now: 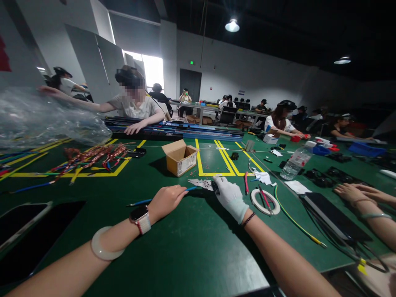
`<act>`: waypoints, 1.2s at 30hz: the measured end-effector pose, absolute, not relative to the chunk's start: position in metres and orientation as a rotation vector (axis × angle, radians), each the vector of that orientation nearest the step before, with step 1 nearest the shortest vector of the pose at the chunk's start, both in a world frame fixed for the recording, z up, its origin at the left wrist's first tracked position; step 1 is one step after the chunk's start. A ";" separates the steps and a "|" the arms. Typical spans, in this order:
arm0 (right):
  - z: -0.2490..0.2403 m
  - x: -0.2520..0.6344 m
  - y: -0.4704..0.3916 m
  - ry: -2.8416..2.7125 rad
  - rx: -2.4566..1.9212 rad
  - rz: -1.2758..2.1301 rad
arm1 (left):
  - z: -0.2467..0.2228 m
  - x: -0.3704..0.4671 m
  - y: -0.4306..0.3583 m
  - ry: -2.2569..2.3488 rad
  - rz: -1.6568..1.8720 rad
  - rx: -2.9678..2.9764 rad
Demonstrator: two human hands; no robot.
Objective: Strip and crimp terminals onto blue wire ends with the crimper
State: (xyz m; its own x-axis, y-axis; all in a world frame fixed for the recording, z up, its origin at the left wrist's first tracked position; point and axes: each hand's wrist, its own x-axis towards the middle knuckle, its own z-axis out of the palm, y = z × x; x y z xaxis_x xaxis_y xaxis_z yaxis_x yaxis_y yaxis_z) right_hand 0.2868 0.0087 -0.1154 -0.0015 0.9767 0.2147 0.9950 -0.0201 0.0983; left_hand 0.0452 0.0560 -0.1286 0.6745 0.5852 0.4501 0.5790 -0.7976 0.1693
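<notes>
My bare left hand [167, 202] is closed around a blue wire [140, 203], whose one end sticks out past my wrist to the left. The other end [191, 188] points right, toward the tool. In a white glove, my right hand [228, 194] grips a wire stripper [201, 183] with its jaws pointing left. The jaws lie close by the wire's end; whether they touch it I cannot tell. Just beyond my hands stands an open cardboard box [185, 163].
Stripped copper wires [95, 159] lie in a heap at left. To the right are a white tape roll [254, 202], a green-yellow wire [287, 218], a water bottle [298, 161] and a power bank-like black device [337, 214]. A co-worker opposite holds clear plastic [52, 119]; another's hands [355, 194] rest at right.
</notes>
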 end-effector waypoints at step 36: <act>-0.119 0.270 0.019 -1.976 -2.242 -0.447 | -0.120 0.058 0.048 0.991 0.706 2.311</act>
